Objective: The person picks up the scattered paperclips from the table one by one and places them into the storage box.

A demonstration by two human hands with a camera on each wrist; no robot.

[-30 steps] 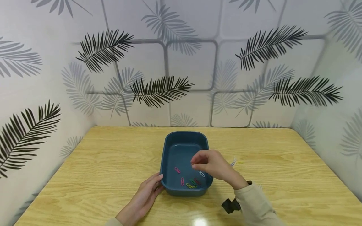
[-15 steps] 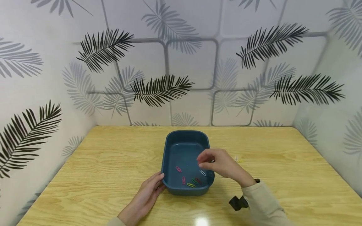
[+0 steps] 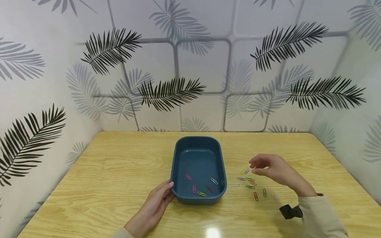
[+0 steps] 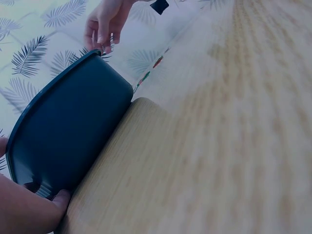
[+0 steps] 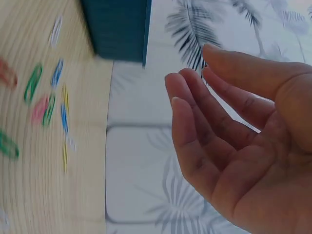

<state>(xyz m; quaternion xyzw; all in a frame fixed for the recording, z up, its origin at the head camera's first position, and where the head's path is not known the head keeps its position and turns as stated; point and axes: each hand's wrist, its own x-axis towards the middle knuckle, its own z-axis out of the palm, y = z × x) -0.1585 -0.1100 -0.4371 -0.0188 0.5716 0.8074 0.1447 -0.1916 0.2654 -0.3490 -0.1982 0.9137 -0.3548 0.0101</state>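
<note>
A dark blue plastic bin (image 3: pixel 198 201) stands near the middle of the table, with several coloured paper clips (image 3: pixel 201 194) lying on its floor. My left hand (image 3: pixel 156 200) holds its near left side, thumb at the rim and fingers against the outer wall, as the left wrist view also shows on the bin (image 4: pixel 73 112). To the right of the bin, my right hand (image 3: pixel 274 170) hovers over loose paper clips (image 3: pixel 250 187). Its fingers are loosely curved, and nothing is between thumb and fingertips in the right wrist view.
The loose clips, in green, red, blue, yellow and white, spread across the wooden table (image 3: pixel 125 165) right of the bin; a white clip (image 3: pixel 277 196) lies farthest right. A leaf-patterned wall (image 3: pixel 202 109) rises behind the table's back edge.
My right hand has moved from above the bin rightward to over the loose clips, uncovering more of them. My left hand stays on the bin.
</note>
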